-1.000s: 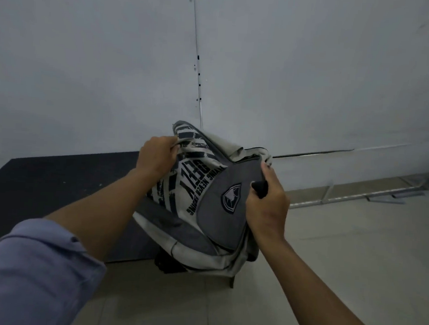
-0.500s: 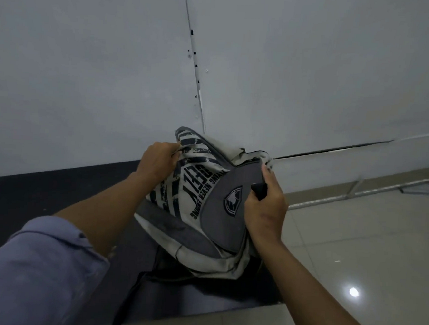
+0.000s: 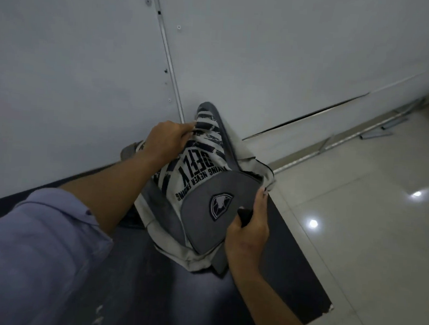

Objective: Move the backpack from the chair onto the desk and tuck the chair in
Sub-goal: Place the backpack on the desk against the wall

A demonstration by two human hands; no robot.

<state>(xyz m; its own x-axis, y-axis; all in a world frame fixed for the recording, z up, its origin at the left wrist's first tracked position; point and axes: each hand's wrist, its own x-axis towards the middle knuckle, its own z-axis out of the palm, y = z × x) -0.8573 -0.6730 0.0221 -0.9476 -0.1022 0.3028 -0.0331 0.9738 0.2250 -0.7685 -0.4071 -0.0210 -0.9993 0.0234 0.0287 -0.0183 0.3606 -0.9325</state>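
Observation:
The backpack (image 3: pixel 197 181) is white and grey with dark stripes, printed lettering and a shield badge on its grey front pocket. It rests on the dark desk (image 3: pixel 291 277) near the right end, leaning toward the wall. My left hand (image 3: pixel 167 138) grips the top of the backpack. My right hand (image 3: pixel 250 228) grips its grey front pocket at a dark tab. The chair is out of view.
A pale wall (image 3: pixel 267 51) with a vertical metal strip rises right behind the desk. To the right lies a glossy tiled floor (image 3: pixel 368 236) with light reflections. The desk's right front corner (image 3: pixel 329 308) is chipped. Metal strips lie along the wall's base.
The backpack has gone from hanging in front of the desk edge to resting on the desk top, closer to the wall. Both hands have kept their grip.

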